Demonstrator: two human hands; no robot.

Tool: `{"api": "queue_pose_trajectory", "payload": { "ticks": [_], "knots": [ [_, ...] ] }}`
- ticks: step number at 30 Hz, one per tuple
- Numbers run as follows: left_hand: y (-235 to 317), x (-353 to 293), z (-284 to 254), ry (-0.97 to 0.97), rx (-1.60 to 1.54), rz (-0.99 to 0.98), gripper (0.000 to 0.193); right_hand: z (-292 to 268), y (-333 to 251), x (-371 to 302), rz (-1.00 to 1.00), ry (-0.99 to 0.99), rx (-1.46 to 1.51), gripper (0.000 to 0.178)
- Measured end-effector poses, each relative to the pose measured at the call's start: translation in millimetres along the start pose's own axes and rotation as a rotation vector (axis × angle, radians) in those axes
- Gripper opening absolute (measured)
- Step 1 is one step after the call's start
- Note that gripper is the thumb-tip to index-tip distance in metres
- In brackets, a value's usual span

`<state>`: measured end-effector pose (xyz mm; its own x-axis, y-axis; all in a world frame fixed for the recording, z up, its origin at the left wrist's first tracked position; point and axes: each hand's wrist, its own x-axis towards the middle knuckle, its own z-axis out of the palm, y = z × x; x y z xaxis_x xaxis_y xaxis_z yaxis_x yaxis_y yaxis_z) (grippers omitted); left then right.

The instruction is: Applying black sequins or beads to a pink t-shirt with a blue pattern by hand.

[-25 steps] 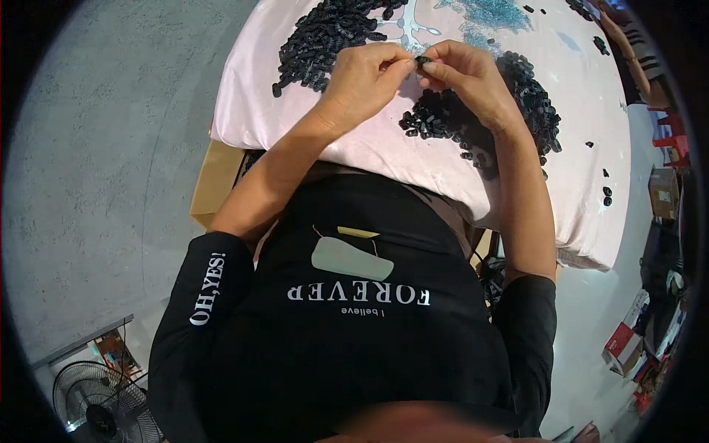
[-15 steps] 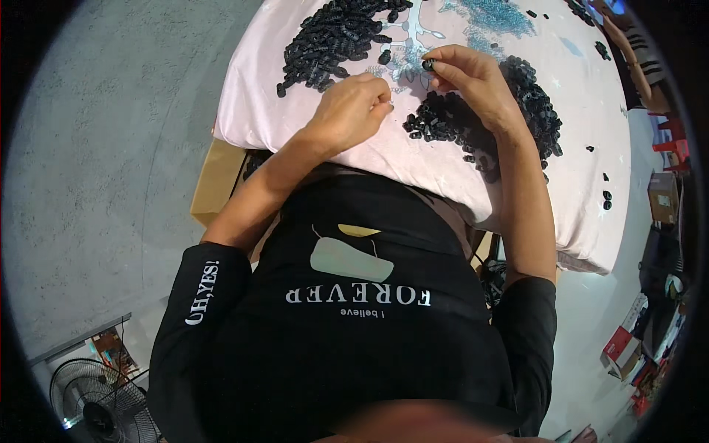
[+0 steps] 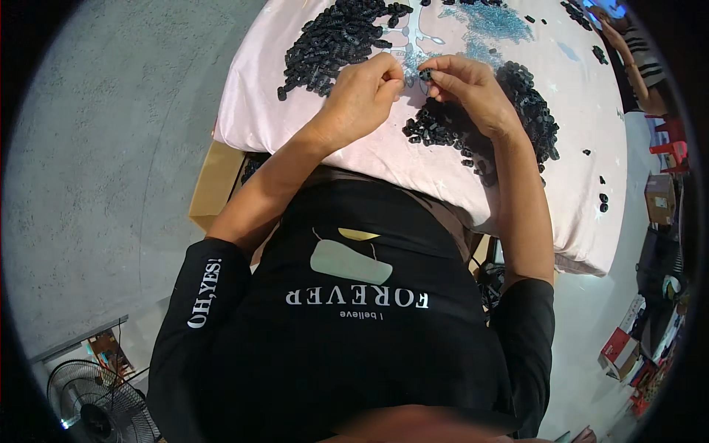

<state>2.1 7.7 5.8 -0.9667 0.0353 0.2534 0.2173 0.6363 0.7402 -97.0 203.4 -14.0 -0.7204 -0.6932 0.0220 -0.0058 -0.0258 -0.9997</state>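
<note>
Between the thumb and fingertips of my right hand (image 3: pixel 474 92) is a small black plastic piece (image 3: pixel 425 74). My left hand (image 3: pixel 360 101) is just to its left, thumb and fingers pinched together; whatever they hold is too small or hidden. A pile of black ribbed plastic pieces (image 3: pixel 332 46) lies beyond my left hand. Under and beside my right hand spreads a heap of small black parts (image 3: pixel 533 111), partly covered by that hand. Farther back lies a scatter of tiny clear bluish parts (image 3: pixel 493 22).
A pale pink cloth (image 3: pixel 255 111) with a printed tree covers the table. A few loose black parts (image 3: pixel 604 202) lie at its right side. Another person's arm (image 3: pixel 634 66) shows at the far right. A cardboard box (image 3: pixel 210 181) stands under the left edge, a fan (image 3: pixel 100 406) lower left.
My left hand has moved right and away from me, closer to the right hand. The right hand, still pinching the black piece, has shifted slightly.
</note>
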Motion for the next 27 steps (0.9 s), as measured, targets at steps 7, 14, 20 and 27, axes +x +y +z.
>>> {"api": "queue_pose_trajectory", "payload": {
  "ticks": [7,14,20,27],
  "knots": [
    [2.0,6.8,7.7,-0.015,-0.194,-0.02,0.006,2.8,0.1,0.2,0.002,-0.05,0.01,0.02],
    [4.9,6.8,3.9,-0.075,-0.165,-0.06,0.006,2.4,0.3,0.5,-0.006,-0.06,-0.01,0.02],
    [-2.8,9.0,6.2,-0.11,-0.477,-0.124,0.008,4.3,-1.2,-0.6,-0.005,-0.072,-0.014,0.019],
    [-13.0,8.5,12.8,-0.077,-0.57,-0.202,0.01,2.5,4.3,1.0,-0.002,-0.102,0.036,0.019]
  ]
}}
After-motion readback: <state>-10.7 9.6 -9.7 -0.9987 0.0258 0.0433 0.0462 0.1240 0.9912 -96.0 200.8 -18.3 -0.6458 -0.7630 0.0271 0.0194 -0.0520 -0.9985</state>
